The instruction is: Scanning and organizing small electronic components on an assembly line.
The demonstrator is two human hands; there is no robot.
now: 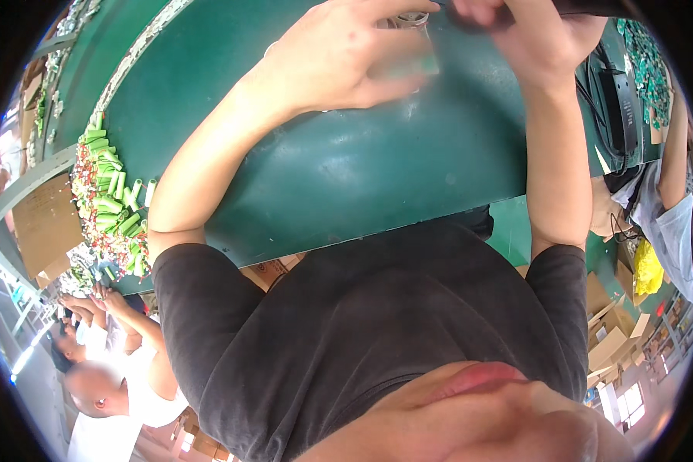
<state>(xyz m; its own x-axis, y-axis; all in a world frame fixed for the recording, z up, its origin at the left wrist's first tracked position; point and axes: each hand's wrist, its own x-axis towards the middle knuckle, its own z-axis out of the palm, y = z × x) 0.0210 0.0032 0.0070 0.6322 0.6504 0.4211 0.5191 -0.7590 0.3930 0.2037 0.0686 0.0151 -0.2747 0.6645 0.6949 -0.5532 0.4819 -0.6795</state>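
My left hand reaches over the green tabletop near the upper edge of the picture. Its fingers curl around a small object with a round metallic part; blur and the fingers hide most of it, and its kind is unclear. Just to the right, my right hand is raised at the top edge, its bent fingertips close to the left hand's object. Those fingertips are blurred and partly in shadow, so whatever they pinch cannot be made out. Something dark lies along the top edge beside the right hand.
Green cylindrical pieces with small red and white bits are heaped at the left table edge. On the right sit a black power strip with cables and many small green parts. Co-workers and cardboard boxes are around.
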